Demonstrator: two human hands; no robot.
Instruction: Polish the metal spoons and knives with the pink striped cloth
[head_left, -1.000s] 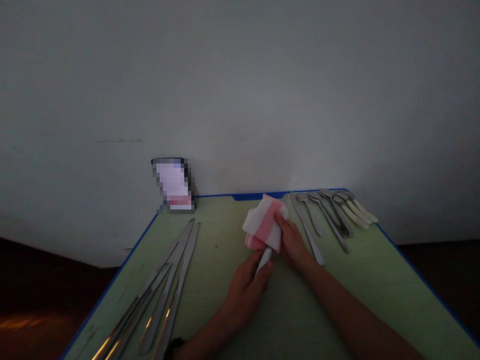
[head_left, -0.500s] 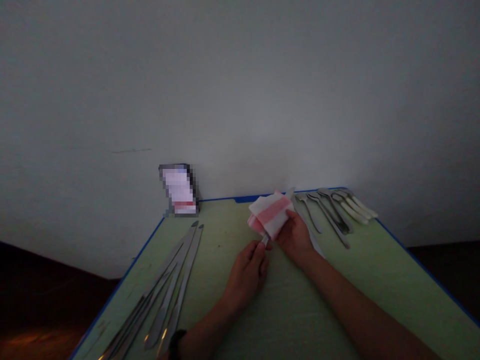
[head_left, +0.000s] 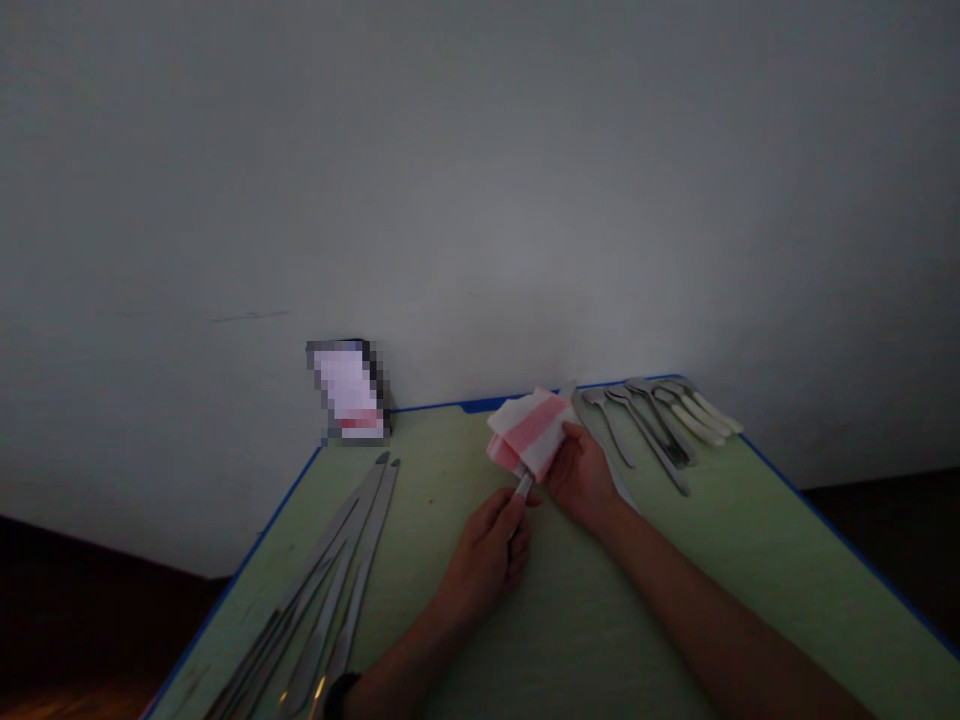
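My left hand [head_left: 489,548] is closed round the metal handle of a piece of cutlery [head_left: 524,486]. Its far end goes into a folded white-and-pink cloth [head_left: 529,432], so I cannot tell which kind it is. With my right hand [head_left: 586,478] I grip that cloth round the hidden end, thumb on top and fingers beneath. Just past the right hand a table knife [head_left: 625,492] lies on the table, partly covered by the hand and cloth.
Several long metal knives [head_left: 365,545] lie at the left of the green table [head_left: 427,520]. Forks and spoons [head_left: 651,440], some with white handles [head_left: 703,412], rest at the back right. A blurred phone [head_left: 349,392] leans on the wall [head_left: 480,200].
The view has shifted slightly. Slightly more of the metal handle shows between my left hand and the cloth. Both hands keep their grip.
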